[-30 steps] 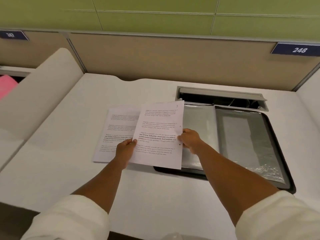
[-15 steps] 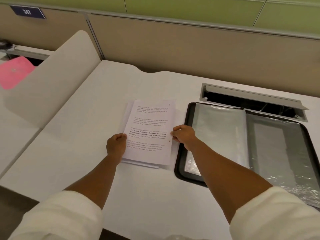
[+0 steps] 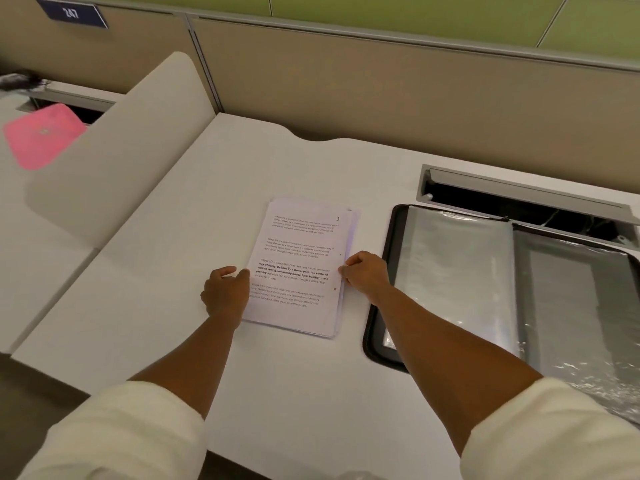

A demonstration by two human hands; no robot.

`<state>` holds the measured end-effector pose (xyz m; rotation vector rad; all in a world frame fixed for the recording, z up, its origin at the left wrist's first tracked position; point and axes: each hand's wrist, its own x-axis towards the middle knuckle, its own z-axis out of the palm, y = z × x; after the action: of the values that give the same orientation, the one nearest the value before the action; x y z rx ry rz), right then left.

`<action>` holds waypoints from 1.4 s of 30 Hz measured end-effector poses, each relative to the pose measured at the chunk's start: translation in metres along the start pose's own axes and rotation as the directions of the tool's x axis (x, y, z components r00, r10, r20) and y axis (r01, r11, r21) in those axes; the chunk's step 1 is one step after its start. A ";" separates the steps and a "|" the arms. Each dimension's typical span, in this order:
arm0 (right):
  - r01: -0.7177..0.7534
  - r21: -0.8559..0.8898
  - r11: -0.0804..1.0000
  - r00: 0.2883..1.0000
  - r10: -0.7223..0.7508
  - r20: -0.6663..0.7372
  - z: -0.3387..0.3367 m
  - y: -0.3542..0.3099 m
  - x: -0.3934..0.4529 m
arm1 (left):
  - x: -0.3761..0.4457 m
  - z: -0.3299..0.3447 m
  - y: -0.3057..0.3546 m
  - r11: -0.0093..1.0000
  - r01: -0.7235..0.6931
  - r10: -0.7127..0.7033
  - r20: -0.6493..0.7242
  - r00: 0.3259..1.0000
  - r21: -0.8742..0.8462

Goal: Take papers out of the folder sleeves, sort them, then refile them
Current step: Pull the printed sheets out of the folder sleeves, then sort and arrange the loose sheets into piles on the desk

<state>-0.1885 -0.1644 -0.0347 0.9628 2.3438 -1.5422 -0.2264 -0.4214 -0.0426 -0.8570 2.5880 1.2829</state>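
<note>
The folder (image 3: 512,299) lies open at the right of the worktop (image 3: 166,306), its two visible sleeves showing no paper inside. One stack of papers (image 3: 298,268) lies flat just left of it, sheets too many and too close to count. The left hand (image 3: 225,292) touches the stack's left edge with curled fingers; the right hand (image 3: 367,273) pinches its right edge. Bare worktop lies to the left, far and near sides of the stack.
</note>
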 end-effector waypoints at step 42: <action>-0.077 -0.346 0.935 0.933 -0.055 -0.357 -0.196 0.165 -0.081 | -0.221 0.172 0.060 0.896 -0.398 0.272 0.461 0.845 0.199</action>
<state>0.0123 0.0150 -0.0338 1.2439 2.7246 -0.9389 -0.0974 -0.1654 -0.0323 -0.0478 2.5315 0.9770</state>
